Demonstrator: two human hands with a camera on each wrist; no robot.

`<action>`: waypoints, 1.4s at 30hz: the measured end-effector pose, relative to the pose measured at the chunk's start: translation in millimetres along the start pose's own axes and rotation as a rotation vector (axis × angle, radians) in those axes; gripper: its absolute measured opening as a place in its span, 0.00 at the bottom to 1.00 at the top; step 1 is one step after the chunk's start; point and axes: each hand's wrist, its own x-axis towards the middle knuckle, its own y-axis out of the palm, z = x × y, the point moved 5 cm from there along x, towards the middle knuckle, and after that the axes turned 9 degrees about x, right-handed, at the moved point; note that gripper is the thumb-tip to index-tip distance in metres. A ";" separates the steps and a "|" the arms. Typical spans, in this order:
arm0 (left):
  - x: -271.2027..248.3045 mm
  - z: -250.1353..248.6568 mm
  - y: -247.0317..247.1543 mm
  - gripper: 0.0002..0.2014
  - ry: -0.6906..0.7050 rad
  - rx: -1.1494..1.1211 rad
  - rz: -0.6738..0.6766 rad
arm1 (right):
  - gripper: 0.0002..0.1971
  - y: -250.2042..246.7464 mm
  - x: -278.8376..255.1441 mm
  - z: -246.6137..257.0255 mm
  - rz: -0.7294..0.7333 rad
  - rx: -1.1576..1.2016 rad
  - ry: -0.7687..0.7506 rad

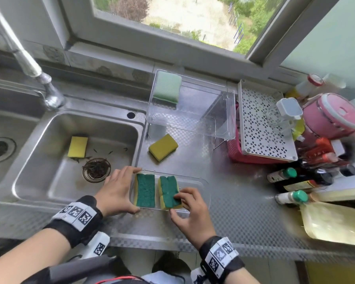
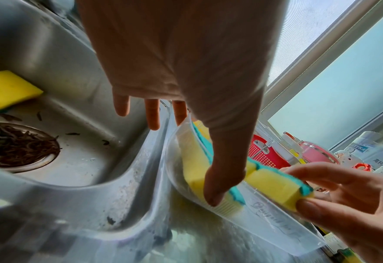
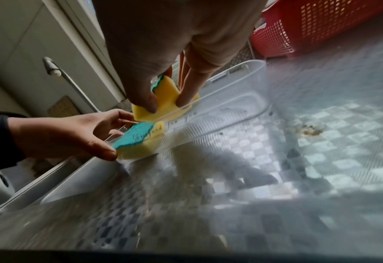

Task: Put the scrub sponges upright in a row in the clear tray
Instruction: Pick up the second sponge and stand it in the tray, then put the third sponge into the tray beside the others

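2 hands are engaged: the right hand (image 1: 190, 212) is pinched on the second sponge (image 1: 169, 192), which is being set into the clear tray (image 1: 203, 186), while the tray's left end is gripped between the thumb and fingers of the left hand (image 1: 117, 191). 1 sponge (image 1: 145, 190) is already seated at the tray's left end; 2 more appear left, 1 on the steel counter (image 1: 234, 201) as the loose sponge (image 1: 163, 147) and 1 in the sink (image 1: 39, 160) as the sink sponge (image 1: 77, 146). 1 window (image 1: 172, 15) is noted behind, bottles (image 1: 291, 181) at right.
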 end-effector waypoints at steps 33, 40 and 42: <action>2.6 4.7 1.6 0.55 -0.012 -0.066 0.011 | 0.15 1.1 200.9 -35.5 0.002 0.023 0.805; 1.9 6.4 2.6 0.55 -0.018 -0.066 0.004 | 0.19 12.0 202.8 -49.8 -0.064 0.147 0.906; 2.1 6.1 2.6 0.54 -0.017 -0.070 0.003 | 0.18 9.6 204.6 -47.9 -0.089 0.206 0.908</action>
